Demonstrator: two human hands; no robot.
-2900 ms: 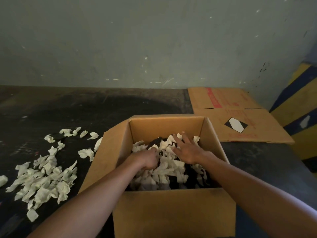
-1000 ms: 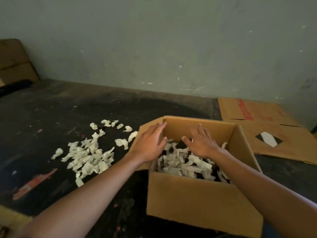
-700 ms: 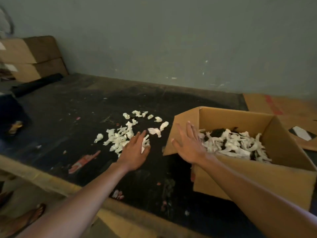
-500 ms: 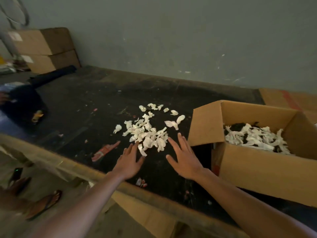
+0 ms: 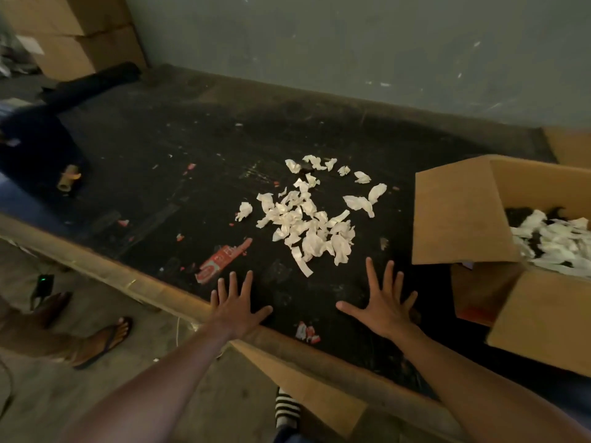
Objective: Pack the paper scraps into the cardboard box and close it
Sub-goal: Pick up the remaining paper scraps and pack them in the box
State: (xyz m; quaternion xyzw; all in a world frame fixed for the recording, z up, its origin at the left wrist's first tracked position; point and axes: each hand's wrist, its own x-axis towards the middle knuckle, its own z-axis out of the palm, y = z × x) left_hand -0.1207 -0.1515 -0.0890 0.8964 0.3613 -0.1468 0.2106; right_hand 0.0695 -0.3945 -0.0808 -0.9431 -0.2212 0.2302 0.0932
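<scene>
Left hand and right hand are spread flat, fingers splayed, holding nothing, near the table's front edge. The paper scraps lie mid-surface, just beyond the fingertips. The cardboard box stands open at the right edge, partly filled with scraps.

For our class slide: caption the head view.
Both open hands, left and right, reach toward paper scraps beside the part-filled cardboard box.

Both forearms are bare with no sleeves, the left hand and right hand wear no gloves, rings or watch.
</scene>
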